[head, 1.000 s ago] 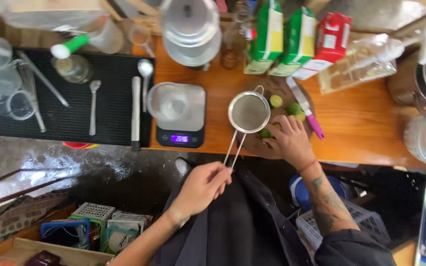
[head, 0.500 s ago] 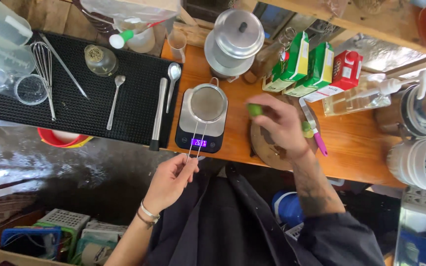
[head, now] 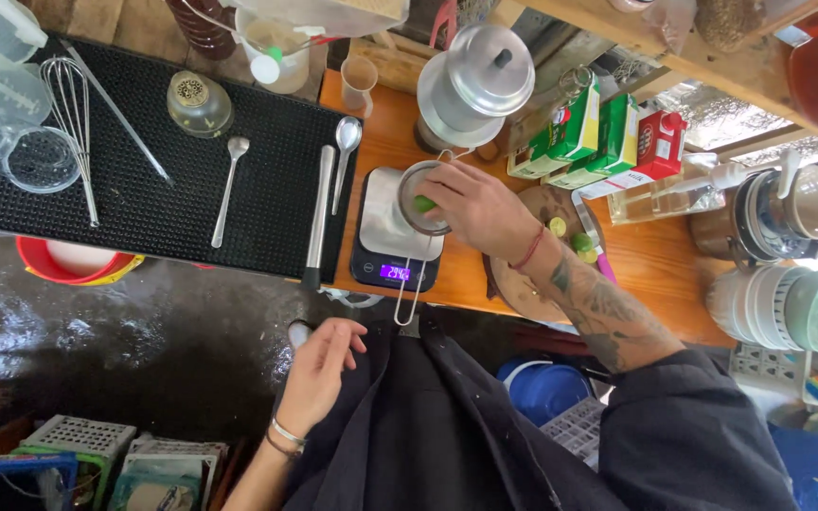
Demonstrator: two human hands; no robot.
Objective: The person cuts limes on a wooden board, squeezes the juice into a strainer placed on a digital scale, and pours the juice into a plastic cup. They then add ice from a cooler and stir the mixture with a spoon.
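Note:
My right hand (head: 480,208) is closed on a green lime piece (head: 424,203) and holds it over a small metal strainer (head: 407,182). The strainer rests on a cup on a digital kitchen scale (head: 381,270), and its wire handle (head: 407,295) sticks out toward me past the counter edge. My left hand (head: 319,369) hangs below the counter edge near my dark apron, fingers loosely apart and holding nothing. Two more lime pieces (head: 568,235) lie on a round wooden board (head: 523,284) just right of the scale.
A black bar mat (head: 144,199) to the left carries spoons, a whisk, a muddler and clear cups. A metal lidded pot (head: 475,85) and green and red cartons (head: 608,132) stand behind the scale. A pink-handled knife (head: 606,268) lies on the board. Stacked bowls (head: 788,308) sit at right.
My left hand carried the strainer to the scale, set it on the cup and let go of the handle. My right hand took a lime piece from the board and brought it over the strainer.

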